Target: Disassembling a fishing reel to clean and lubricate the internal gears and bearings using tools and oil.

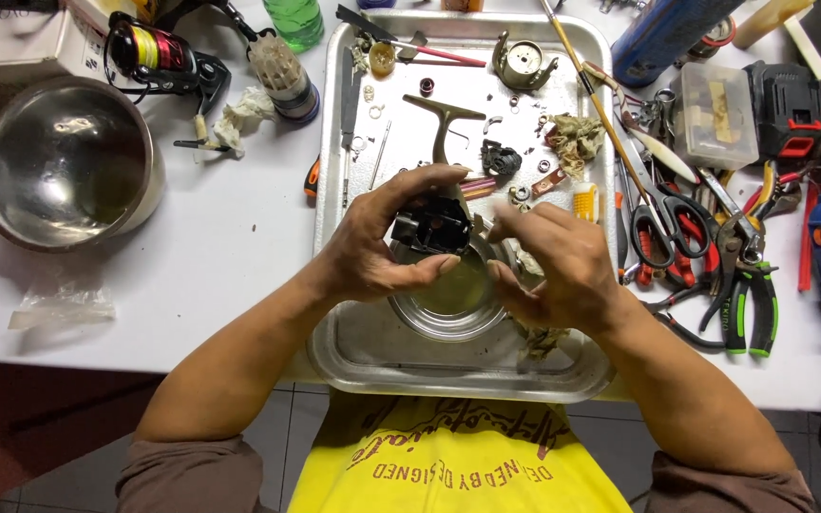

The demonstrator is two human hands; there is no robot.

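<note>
- Fingers of the left hand (377, 252) curl tight round a black reel body (431, 231), thumb beneath.
- Right hand (563, 271) is half closed, fingertips pinching a rag (525, 261) beside the body.
- Both hover over a small glass bowl (448, 302) on the metal tray (363, 351).
- Scissors (662, 214) and pliers (748, 294) crowd the right; bare table (230, 247) lies left.
</note>
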